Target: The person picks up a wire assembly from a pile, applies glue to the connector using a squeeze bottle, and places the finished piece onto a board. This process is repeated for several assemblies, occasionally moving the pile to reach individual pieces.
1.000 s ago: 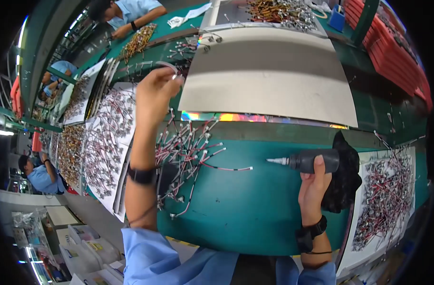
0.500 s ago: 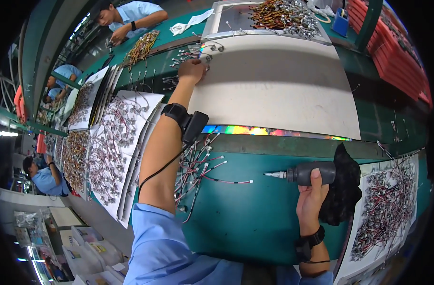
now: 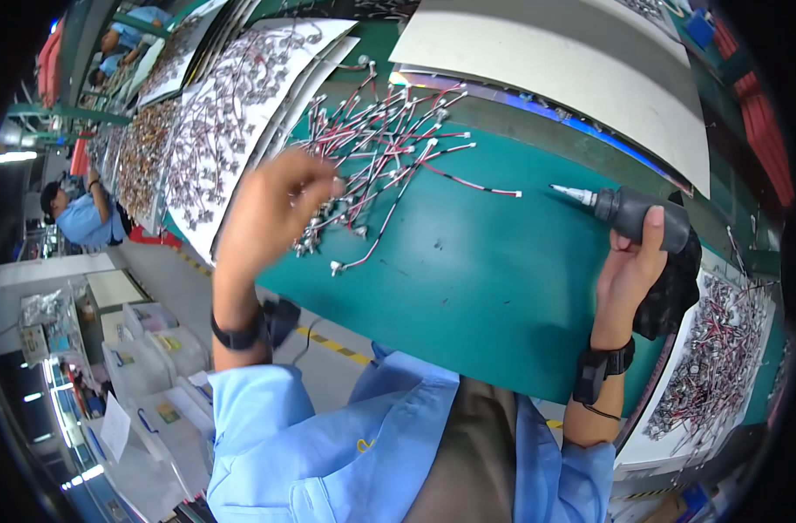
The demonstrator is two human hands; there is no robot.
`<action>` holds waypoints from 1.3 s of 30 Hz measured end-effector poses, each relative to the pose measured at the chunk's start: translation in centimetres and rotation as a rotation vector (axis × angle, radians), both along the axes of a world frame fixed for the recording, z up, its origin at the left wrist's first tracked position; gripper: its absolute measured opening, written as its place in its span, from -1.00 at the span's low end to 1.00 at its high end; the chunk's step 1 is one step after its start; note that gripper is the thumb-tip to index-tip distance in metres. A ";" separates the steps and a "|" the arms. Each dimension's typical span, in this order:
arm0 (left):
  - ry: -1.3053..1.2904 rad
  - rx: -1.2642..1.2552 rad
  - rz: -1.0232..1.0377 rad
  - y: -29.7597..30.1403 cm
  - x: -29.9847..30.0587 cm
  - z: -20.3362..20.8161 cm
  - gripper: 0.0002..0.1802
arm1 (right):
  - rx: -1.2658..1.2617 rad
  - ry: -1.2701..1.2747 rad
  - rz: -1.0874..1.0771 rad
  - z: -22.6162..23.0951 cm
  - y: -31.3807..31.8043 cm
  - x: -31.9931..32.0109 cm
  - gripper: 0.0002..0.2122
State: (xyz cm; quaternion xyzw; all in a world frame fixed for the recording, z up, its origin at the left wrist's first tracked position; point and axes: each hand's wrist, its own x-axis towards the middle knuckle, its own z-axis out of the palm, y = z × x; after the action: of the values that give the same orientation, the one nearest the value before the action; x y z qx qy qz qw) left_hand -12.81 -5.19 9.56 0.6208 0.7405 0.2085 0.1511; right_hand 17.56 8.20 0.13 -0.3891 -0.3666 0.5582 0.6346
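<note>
A green bench [image 3: 485, 296] is bearing loose wires [image 3: 393, 148]; the left hand [image 3: 274, 205] is screening some (blurred; I cannot tell its grip), while the right hand [image 3: 631, 272] is grasping a bottle [image 3: 631, 211] beside a black bundle [image 3: 672, 305], a pale board [image 3: 555, 74] lying beyond

On your left you see a co-worker [image 3: 86, 218] in blue and pale plastic bins [image 3: 139, 364]; on your right, red trays [image 3: 765, 131].

Dark-grey plastic squeeze bottle [image 3: 629, 212]: near-horizontal, whitish nozzle [image 3: 577, 194] pointing left. Red-black-white wire leads [image 3: 391, 150]: tangled heap, left of bottle.
</note>
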 end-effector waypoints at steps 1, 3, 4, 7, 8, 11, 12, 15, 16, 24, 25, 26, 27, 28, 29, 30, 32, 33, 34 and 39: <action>-0.023 -0.039 0.037 -2.7 0.7 -0.9 -0.87 | -0.005 0.000 0.017 0.1 -0.2 -0.2 -0.80; -0.051 -0.081 0.079 -6.6 2.0 -2.8 -0.88 | -0.009 0.007 0.025 0.4 -0.6 -0.5 -0.80; -0.027 -0.076 0.148 -7.8 2.8 -3.9 -0.87 | -0.010 0.006 0.023 0.5 -0.8 -0.4 -0.79; 0.014 -0.057 0.266 -10.0 4.2 -7.0 -0.85 | 0.002 0.021 0.047 0.4 -1.3 -0.3 -0.80; 0.059 -0.063 0.236 -10.4 4.0 -7.9 -0.84 | 0.011 0.033 0.056 0.4 -1.3 -0.2 -0.80; 0.140 -0.054 0.150 -10.2 3.8 -8.7 -0.80 | 0.029 0.036 0.048 0.7 -1.4 -0.1 -0.80; -0.081 -0.045 0.189 -9.9 3.9 -8.1 -0.81 | 0.032 0.043 0.049 0.7 -1.3 0.0 -0.81; -0.529 -0.041 0.250 -8.0 4.7 -5.3 -0.82 | 0.043 0.065 0.036 0.8 -1.1 0.4 -0.80; -0.729 0.088 0.229 -6.8 5.2 -4.1 -0.83 | 0.042 0.077 0.037 1.0 -1.0 0.7 -0.80; -1.180 0.301 0.157 4.2 9.6 -4.4 -0.79 | 0.073 0.115 0.028 0.9 -0.7 1.6 -0.70; -1.234 0.228 0.146 5.2 10.1 -6.0 -0.79 | 0.072 0.106 0.027 0.9 -0.7 1.7 -0.70; -1.287 0.149 0.134 5.9 10.6 -7.1 -0.79 | 0.093 0.120 0.057 0.8 -0.8 2.0 -0.66; -1.297 0.142 0.134 6.1 11.1 -7.7 -0.79 | 0.112 0.133 0.088 0.7 -0.8 2.2 -0.63; -1.313 0.140 0.125 6.0 11.5 -8.2 -0.80 | 0.131 0.146 0.121 0.6 -0.9 2.4 -0.60; -1.327 0.135 0.119 5.6 12.0 -8.6 -0.80 | 0.122 0.136 0.120 0.6 -1.0 2.3 -0.60; -1.342 0.132 0.113 5.5 12.3 -8.9 -0.81 | 0.138 0.126 0.065 0.9 -1.2 1.9 -0.57; -1.358 0.114 0.122 5.2 12.4 -9.2 -0.81 | 0.167 0.105 -0.036 0.9 -1.9 0.9 -0.51; -1.365 0.104 0.119 5.1 12.4 -9.2 -0.82 | 0.157 0.095 -0.031 0.7 -2.2 0.8 -0.51; -1.373 0.095 0.114 5.1 12.4 -9.2 -0.82 | 0.193 0.051 0.000 0.6 -2.4 0.7 -0.49; -1.385 0.117 0.129 4.9 12.3 -9.1 -0.83 | 0.273 -0.097 0.060 0.4 -3.3 0.6 -0.41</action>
State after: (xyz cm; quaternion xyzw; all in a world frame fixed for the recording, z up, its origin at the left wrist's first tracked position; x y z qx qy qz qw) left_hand -0.53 -0.25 0.45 0.3068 0.4967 0.6043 0.5422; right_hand 18.12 4.86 0.49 -0.3145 -0.4808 0.5023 0.6462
